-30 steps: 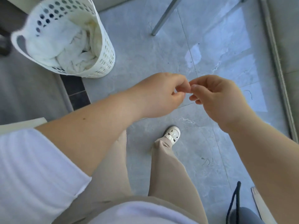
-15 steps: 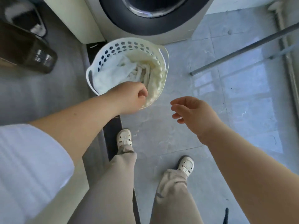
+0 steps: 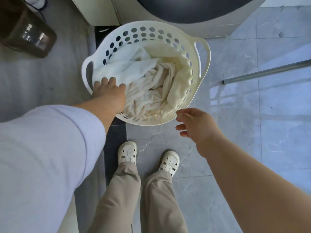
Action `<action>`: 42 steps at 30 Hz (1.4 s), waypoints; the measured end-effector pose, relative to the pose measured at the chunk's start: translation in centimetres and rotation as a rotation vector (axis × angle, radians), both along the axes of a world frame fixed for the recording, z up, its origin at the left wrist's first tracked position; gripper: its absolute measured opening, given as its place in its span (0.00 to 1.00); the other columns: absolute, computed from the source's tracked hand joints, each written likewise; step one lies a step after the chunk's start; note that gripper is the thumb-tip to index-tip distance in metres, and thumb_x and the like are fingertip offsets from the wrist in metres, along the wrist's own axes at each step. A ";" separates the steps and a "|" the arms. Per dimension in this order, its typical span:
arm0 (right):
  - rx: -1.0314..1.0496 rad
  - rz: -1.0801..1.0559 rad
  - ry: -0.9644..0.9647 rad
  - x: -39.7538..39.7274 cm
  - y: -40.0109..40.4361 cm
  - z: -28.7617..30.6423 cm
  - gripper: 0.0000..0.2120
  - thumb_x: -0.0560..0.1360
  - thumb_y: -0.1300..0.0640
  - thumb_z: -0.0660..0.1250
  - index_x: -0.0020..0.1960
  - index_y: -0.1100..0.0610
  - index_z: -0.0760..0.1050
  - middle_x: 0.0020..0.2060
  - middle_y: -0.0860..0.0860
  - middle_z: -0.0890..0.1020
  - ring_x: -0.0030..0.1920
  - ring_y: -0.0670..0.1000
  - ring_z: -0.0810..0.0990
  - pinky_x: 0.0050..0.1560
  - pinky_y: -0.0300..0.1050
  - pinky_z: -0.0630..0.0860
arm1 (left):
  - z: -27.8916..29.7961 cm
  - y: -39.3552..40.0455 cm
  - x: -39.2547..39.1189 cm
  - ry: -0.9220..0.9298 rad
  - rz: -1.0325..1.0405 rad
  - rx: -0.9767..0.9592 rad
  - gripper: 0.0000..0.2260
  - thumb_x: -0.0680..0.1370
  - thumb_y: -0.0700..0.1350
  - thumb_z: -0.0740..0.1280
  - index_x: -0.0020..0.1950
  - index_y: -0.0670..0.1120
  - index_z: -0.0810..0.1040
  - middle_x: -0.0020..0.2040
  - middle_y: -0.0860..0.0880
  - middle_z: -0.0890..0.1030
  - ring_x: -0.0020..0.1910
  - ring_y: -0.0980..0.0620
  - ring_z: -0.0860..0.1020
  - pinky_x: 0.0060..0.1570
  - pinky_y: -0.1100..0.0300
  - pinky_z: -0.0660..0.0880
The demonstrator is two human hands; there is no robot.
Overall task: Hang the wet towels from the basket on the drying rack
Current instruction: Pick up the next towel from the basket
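At far left a dark translucent container (image 3: 27, 33) is standing on the floor (image 3: 235, 182), clear of the work. The left hand (image 3: 109, 93) is reaching down into the near-left side of the basket (image 3: 204, 52); its fingers are lying on the white towel (image 3: 124, 68), but whether this grip is pinching cloth cannot be told, the fingertips being buried. The wet towels, white and the bunched cream towel (image 3: 151, 93), are all sitting inside the basket, which is standing on the floor before the washing machine (image 3: 193, 12), probably for easy unloading. The right hand (image 3: 195, 126) is hovering just beside the near rim, its grip loosely spread and holding nothing, apparently readying to assist. At right a grey metal bar (image 3: 267, 73), likely the drying rack, is crossing the view, unloaded.
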State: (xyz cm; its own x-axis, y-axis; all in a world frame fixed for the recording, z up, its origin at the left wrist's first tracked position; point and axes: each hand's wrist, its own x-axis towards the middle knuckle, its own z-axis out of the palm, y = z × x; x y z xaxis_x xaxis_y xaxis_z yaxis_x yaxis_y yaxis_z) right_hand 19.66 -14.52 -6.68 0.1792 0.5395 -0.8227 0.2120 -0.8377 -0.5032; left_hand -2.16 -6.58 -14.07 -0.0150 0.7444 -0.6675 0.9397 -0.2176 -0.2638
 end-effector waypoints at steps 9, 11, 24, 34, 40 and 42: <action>-0.016 0.053 -0.014 -1.6 0.5 -4.4 0.09 0.76 0.60 0.61 0.42 0.49 0.77 0.42 0.49 0.82 0.38 0.47 0.81 0.46 0.48 0.80 | -4.2 2.8 -2.9 0.257 -0.143 0.117 0.19 0.73 0.42 0.58 0.64 0.48 0.71 0.60 0.46 0.71 0.60 0.46 0.65 0.59 0.52 0.60; -0.013 0.061 -0.019 -1.7 0.8 -4.5 0.10 0.76 0.60 0.61 0.42 0.49 0.77 0.40 0.49 0.82 0.38 0.47 0.81 0.46 0.49 0.80 | -3.9 2.7 -3.0 0.203 -0.127 0.153 0.15 0.73 0.41 0.58 0.58 0.48 0.75 0.57 0.46 0.73 0.58 0.45 0.66 0.59 0.52 0.60; 0.132 0.040 0.006 -3.4 4.0 6.8 0.07 0.76 0.59 0.62 0.50 0.51 0.78 0.39 0.48 0.81 0.39 0.49 0.80 0.43 0.44 0.78 | 13.6 4.5 0.6 -0.945 0.870 0.498 0.16 0.77 0.38 0.53 0.60 0.48 0.73 0.53 0.48 0.74 0.48 0.49 0.71 0.42 0.62 0.68; 0.337 0.137 -0.033 -4.6 6.8 22.6 0.37 0.72 0.52 0.70 0.75 0.43 0.55 0.59 0.45 0.74 0.55 0.53 0.79 0.56 0.55 0.78 | 33.9 4.7 2.9 -1.281 0.672 0.655 0.14 0.76 0.37 0.57 0.56 0.49 0.77 0.50 0.51 0.77 0.49 0.51 0.74 0.47 0.63 0.70; 0.619 0.213 -0.002 -6.4 8.7 33.5 0.46 0.65 0.51 0.77 0.73 0.39 0.53 0.66 0.45 0.70 0.65 0.53 0.72 0.62 0.59 0.74 | 46.6 3.6 3.0 -1.512 0.510 0.645 0.14 0.77 0.38 0.58 0.57 0.49 0.77 0.47 0.52 0.77 0.50 0.52 0.75 0.51 0.59 0.73; 0.714 0.195 0.000 -7.6 9.1 36.7 0.28 0.70 0.57 0.73 0.66 0.45 0.66 0.53 0.44 0.76 0.58 0.53 0.77 0.59 0.57 0.76 | 49.6 3.0 3.0 -1.578 0.458 0.616 0.12 0.76 0.39 0.59 0.54 0.50 0.78 0.45 0.54 0.78 0.50 0.53 0.76 0.52 0.59 0.75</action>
State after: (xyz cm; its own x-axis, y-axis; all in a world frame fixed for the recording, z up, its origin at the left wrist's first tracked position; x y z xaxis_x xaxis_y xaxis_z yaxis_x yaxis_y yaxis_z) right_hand 12.10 -5.44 30.07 0.0254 0.9654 -0.2594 0.3236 -0.2535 -0.9116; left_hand 0.89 -3.56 35.53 0.0490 0.9934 0.1038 0.3068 -0.1139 0.9449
